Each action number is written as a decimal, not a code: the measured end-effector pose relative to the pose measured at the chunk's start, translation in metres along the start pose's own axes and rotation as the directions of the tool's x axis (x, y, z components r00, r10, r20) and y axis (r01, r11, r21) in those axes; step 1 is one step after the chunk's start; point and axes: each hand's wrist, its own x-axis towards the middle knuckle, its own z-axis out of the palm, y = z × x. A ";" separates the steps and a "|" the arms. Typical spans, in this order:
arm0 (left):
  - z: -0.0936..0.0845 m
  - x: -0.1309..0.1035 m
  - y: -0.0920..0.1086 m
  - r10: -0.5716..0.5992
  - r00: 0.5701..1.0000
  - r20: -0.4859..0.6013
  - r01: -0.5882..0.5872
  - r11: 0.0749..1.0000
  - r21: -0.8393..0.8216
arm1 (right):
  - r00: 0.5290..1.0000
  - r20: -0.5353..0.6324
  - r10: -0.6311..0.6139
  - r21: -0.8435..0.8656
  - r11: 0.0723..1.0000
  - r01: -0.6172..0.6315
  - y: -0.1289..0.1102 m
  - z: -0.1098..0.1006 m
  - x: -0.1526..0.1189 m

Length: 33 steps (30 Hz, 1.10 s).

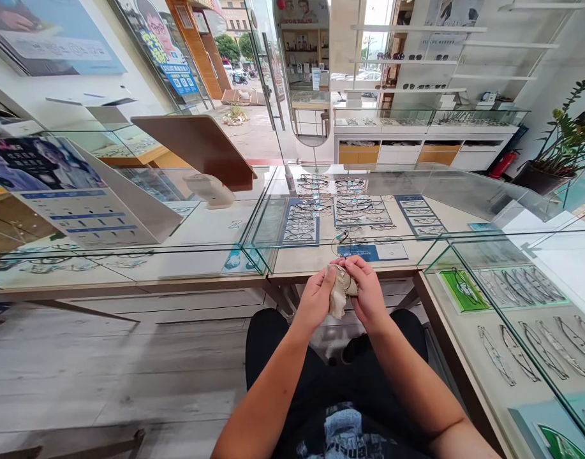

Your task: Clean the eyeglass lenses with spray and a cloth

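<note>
1. Dark trousers and a printed dark shirt fill the bottom of our view; we sit facing the counter, both forearms reaching forward.
2. Left hand: clenched on a beige cloth, bunching it so the fabric wraps what lies between the fingers.
3. Right hand: pinched against the same cloth from the other side, fingertips meeting the left hand's. It seems to steady a pair of glasses, whose thin dark frame rises just above the knuckles.
4. Glasses: held in mid-air over our lap, just before the counter edge, partly hidden in the cloth, which we judge keeps bare skin off the lenses.
5. Glass display case: straight ahead, with rows of spectacle frames laid flat on trays for viewing.
6. Side case: at our right, more frames on green and pale mats.
7. Slanted printed board: inside the left case.
8. Potted plant: far right.
</note>
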 end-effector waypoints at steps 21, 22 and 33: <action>-0.023 0.024 0.018 0.018 0.991 -0.135 -0.030 0.995 -0.090 | 0.981 0.163 0.109 -0.318 0.947 -0.052 -0.003 -0.015 0.005; -0.022 0.024 0.020 0.010 0.993 -0.121 -0.021 0.996 -0.088 | 0.981 0.152 0.118 -0.315 0.947 -0.065 -0.003 -0.015 0.004; -0.029 0.025 0.027 -0.093 0.993 -0.076 0.082 0.987 -0.137 | 0.976 0.076 0.203 -0.201 0.962 -0.184 -0.006 -0.013 0.006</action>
